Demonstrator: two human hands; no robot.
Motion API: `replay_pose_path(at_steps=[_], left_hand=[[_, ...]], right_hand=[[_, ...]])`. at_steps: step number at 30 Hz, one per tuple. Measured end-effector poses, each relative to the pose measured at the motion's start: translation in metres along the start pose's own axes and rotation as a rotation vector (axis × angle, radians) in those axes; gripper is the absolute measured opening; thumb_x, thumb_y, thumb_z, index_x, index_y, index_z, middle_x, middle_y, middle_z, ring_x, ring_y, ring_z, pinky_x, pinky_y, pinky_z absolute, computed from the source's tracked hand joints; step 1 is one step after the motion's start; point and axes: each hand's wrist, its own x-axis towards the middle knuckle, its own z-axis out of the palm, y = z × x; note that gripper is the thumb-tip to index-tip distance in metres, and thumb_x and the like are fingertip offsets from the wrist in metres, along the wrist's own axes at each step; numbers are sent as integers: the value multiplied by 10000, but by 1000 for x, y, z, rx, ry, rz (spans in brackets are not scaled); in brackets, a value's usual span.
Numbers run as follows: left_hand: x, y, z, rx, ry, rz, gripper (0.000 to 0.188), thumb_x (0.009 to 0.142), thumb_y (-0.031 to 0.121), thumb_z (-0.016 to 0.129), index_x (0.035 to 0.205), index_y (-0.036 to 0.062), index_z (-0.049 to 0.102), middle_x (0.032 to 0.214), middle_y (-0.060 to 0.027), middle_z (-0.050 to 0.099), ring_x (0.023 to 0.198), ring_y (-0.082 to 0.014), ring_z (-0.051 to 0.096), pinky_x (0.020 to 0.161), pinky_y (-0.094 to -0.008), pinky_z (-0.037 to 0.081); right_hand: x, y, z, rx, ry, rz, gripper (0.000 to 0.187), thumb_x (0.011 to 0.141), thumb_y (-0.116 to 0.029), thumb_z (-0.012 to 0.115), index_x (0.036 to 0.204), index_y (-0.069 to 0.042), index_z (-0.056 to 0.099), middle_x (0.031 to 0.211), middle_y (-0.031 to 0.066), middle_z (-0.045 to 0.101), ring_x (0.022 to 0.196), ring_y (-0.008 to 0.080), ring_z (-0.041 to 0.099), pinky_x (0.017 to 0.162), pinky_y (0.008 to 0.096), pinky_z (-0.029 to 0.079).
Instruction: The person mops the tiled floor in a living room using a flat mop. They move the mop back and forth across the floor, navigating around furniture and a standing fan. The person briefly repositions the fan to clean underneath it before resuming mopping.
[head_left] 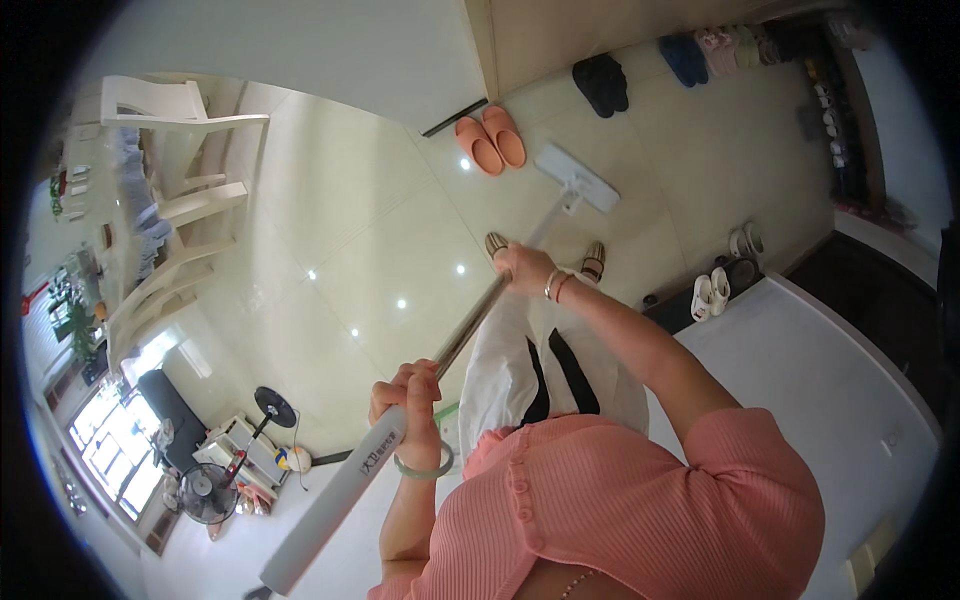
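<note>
A long-handled flat mop (345, 500) slants across in front of me, its thick grey grip toward the lower left and its metal pole running up and right. My left hand (408, 395) is wrapped round the pole at the top of the grip. Farther down the pole, my right hand (525, 268) is closed on it as well. The flat white mop head (577, 180) rests on the tiled floor (380, 230) ahead of my feet. Just left of the head sits a pair of orange slippers (490, 140), apart from it.
Black slippers (601, 86) and blue slippers (683, 62) line the far wall with several other pairs. White shoes (711, 294) stand on a dark mat at the right. White chairs (185, 118) and a table are at the left. Two fans (208, 493) stand near the window.
</note>
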Motion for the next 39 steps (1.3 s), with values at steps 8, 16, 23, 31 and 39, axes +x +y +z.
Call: replay_pose_path(at_steps=[8, 16, 23, 31, 39], left_hand=[[37, 2, 15, -91, -40, -38, 260, 872, -34, 562, 744, 75, 364, 638, -75, 526, 627, -139, 485, 878, -406, 484], [42, 16, 23, -149, -250, 68, 261, 873, -60, 558, 743, 78, 379, 617, -53, 473, 645, -170, 494, 851, -454, 484], [52, 12, 17, -77, -272, 186, 244, 882, -36, 523, 748, 98, 369, 621, -59, 480, 650, -165, 455, 871, -475, 448], [68, -28, 59, 53, -150, 176, 260, 912, -45, 502, 747, 84, 347, 650, -86, 522, 661, -146, 490, 897, -437, 469], [63, -22, 71, 52, -99, 149, 257, 916, -6, 527, 762, 78, 339, 652, -78, 514, 673, -142, 496, 881, -382, 473]], right_hand=[[-7, -4, -13, 39, 9, 86, 203, 800, -252, 528, 758, -82, 631, 794, 164, 638, 810, 357, 620, 711, 452, 498], [-12, -14, -39, 50, 103, 56, 135, 722, -180, 588, 654, -67, 559, 718, 141, 602, 765, 348, 588, 665, 447, 466], [23, -21, -69, -16, 256, 0, 191, 765, -210, 592, 636, -79, 538, 707, 98, 596, 785, 323, 578, 656, 430, 470], [70, 38, -88, 0, 281, -67, 84, 767, -170, 579, 741, -95, 608, 822, 68, 628, 901, 270, 577, 760, 408, 479], [67, 27, -102, -33, 165, -26, 98, 747, -178, 598, 790, -100, 638, 843, 90, 647, 927, 267, 593, 776, 409, 480]])
